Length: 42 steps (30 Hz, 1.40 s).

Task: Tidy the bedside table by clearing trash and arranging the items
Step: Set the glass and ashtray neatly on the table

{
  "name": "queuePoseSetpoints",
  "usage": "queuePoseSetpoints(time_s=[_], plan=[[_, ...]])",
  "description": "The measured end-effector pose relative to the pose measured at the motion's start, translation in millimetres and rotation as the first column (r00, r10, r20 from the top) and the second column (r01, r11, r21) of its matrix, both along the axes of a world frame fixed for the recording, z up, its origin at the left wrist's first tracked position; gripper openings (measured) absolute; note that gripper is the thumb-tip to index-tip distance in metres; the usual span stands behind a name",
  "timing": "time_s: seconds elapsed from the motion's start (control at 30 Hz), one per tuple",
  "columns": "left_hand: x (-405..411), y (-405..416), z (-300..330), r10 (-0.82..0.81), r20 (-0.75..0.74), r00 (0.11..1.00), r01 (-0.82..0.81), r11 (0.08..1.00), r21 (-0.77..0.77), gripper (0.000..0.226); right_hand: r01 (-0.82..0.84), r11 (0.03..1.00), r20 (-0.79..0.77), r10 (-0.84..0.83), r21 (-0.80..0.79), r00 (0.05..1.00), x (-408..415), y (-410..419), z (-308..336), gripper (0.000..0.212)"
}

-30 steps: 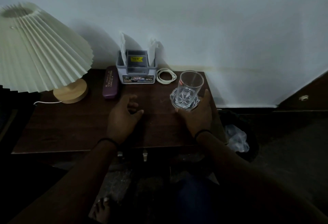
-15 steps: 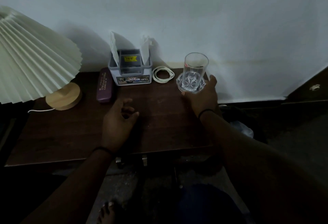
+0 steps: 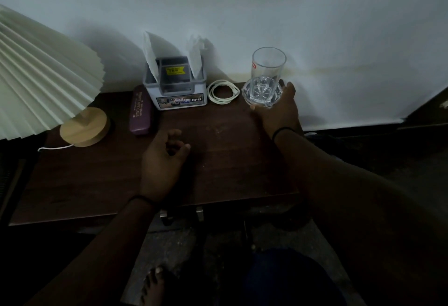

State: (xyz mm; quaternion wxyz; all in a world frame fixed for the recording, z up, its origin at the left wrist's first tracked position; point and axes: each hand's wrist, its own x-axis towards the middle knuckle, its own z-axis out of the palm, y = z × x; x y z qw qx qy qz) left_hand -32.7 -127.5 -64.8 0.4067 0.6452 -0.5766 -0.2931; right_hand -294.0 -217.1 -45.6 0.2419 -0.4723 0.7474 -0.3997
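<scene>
One dark wood-grain bedside table against a plain white wall, dim room, speckled stone floor below. Right hand at the table's back right corner, fingers curled round a clear cut-glass dish with a smooth straight tumbler standing upright in it. Left hand rests on the table mid-front, fingers loosely curled, holding nothing. Along the back: grey plastic organiser box with white paper slips sticking up, coiled white cable just right of it, purple oblong glasses case on its left. Far left: lamp with round pale wooden base and pleated cream shade, white cord trailing off
</scene>
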Motion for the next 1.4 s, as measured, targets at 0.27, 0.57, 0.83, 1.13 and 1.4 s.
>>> queuePoseSetpoints(time_s=[0.27, 0.57, 0.83, 1.13, 1.4], plan=[[3.2, -1.4, -6.0, -0.005, -0.006, 1.0, 0.005, 1.0, 0.011, 0.033, 0.007, 1.0, -0.041, -0.007, 0.004, 0.999, -1.4, -9.2, -6.9, 0.113], [2.8, -3.1, -7.5, 0.007, 0.014, 1.0, -0.007, 1.0, 0.014, 0.034, 0.044, 0.999, -0.056, -0.045, -0.016, 0.997, 1.2, -8.8, -11.6, 0.118], [2.4, -3.0, -7.9, 0.0, 0.026, 1.0, 0.0, 1.0, 0.006, 0.034, 0.025, 1.0, -0.08, -0.026, -0.017, 0.996, 0.0, -11.3, -14.7, 0.111], [2.2, -3.6, -9.6, 0.001, 0.029, 1.0, -0.001, 1.0, -0.012, 0.035, 0.022, 1.0, -0.13, -0.024, -0.016, 0.991, 1.6, -12.5, -16.4, 0.108], [2.7, -2.5, -4.7, 0.009, 0.047, 0.999, -0.01, 1.0, 0.006, 0.034, 0.01, 1.0, -0.1, -0.012, -0.026, 0.995, 2.0, -0.7, -13.6, 0.107]])
